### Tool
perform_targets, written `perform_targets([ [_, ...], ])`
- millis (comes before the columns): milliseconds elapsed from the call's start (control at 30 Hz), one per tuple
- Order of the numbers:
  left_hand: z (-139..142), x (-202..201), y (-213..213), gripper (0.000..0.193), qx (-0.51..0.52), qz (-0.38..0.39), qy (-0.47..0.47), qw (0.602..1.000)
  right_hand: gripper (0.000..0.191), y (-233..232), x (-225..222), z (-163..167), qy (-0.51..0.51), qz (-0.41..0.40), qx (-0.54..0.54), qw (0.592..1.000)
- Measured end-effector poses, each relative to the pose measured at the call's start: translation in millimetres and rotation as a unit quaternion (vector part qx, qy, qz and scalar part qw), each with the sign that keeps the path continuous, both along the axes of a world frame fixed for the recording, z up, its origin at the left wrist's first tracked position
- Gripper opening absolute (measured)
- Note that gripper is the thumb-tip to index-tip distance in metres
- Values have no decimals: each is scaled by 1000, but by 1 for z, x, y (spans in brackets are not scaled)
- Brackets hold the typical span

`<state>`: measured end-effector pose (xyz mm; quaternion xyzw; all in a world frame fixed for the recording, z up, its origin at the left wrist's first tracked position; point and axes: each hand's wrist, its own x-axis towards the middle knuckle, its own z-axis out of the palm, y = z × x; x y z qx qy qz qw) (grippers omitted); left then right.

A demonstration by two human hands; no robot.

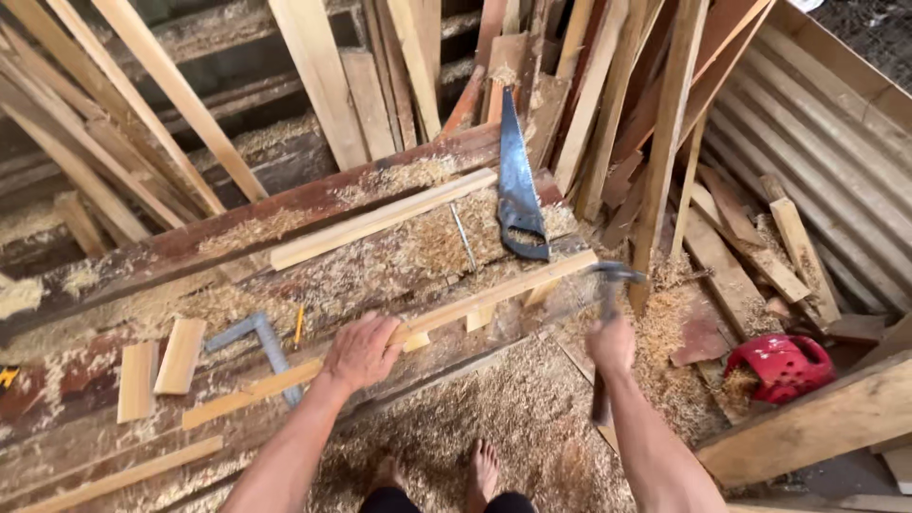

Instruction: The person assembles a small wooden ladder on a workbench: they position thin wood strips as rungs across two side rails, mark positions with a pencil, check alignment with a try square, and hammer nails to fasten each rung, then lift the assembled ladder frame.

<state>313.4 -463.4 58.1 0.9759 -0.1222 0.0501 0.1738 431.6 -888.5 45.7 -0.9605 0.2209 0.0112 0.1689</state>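
Sawdust (513,399) is spread thick over the workbench (237,233) and the floor below, and 2 bare feet (483,465) are seen at the bottom edge. A long wooden strip (494,294) is laid slantwise across the bench, and it is pinned down by the left hand (361,350), palm flat, fingers spread over the wood. The right hand (611,344) is closed around the handle of a claw hammer (608,285), whose metal head is held up just beside the strip's far end. The 2 hands are kept well apart. A handsaw (518,185) is left lying above the strip, blade pointing away, beside a second strip (380,220). A metal square (261,342) is tucked partly under the strip near the left hand, with a pencil (299,325) just beside it and 2 short offcuts (157,370) further left. Planks (589,85) are stacked leaning behind the bench, and a red helmet (784,366) is seen on the right.
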Motion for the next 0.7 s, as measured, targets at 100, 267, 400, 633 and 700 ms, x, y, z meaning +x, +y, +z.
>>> perform_targets([
  [100, -4, 0, 2, 25, 32, 29, 132, 990, 38, -12, -18, 4, -34, -104, 81, 991],
  [267, -15, 8, 8, 15, 28, -24, 51, 998, 19, -1, -111, 41, -31, -37, 423, 905],
  [400, -18, 16, 7, 18, 25, -27, 74, 997, 51, 48, -180, 51, 70, 103, 346, 930],
  [633, -10, 18, 9, 20, 37, -12, 97, 995, 27, 117, -183, 40, 165, 356, 138, 909],
  [700, -9, 19, 8, 19, 39, -9, 104, 994, 27, 126, -164, 33, 168, 381, 76, 906],
])
